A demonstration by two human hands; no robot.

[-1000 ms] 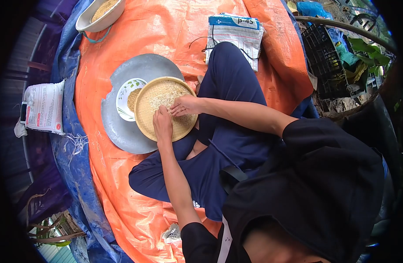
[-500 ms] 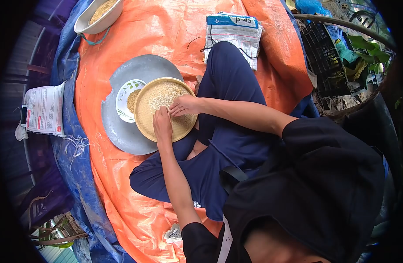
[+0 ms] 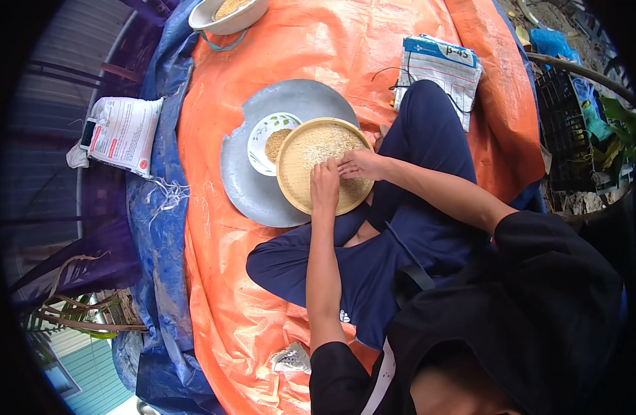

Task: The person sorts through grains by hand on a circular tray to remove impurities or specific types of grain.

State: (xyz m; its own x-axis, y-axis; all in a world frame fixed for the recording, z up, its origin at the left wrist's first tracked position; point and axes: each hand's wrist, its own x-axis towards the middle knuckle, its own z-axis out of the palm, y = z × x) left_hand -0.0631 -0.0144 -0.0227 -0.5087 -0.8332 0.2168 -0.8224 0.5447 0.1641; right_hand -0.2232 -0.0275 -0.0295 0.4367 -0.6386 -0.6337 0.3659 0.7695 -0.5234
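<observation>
Fingers curled down, any pinch too small to tell, the left hand (image 3: 325,185) and right hand (image 3: 359,164) are working loose, featherlight rice grains (image 3: 316,146) in a stiff, rim-liftable bamboo winnowing tray (image 3: 285,185) that is sitting on a metal platter (image 3: 249,194).

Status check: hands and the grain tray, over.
Left hand and right hand fingertips-down in grain on woven tray. Tray sits on metal pan, small plate alongside. Nothing blocking.

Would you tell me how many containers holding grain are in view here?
3: the woven tray under the left hand and right hand, the floral plate beside it on the grey platter, the white basin at the tarp edge. No others show.
</observation>
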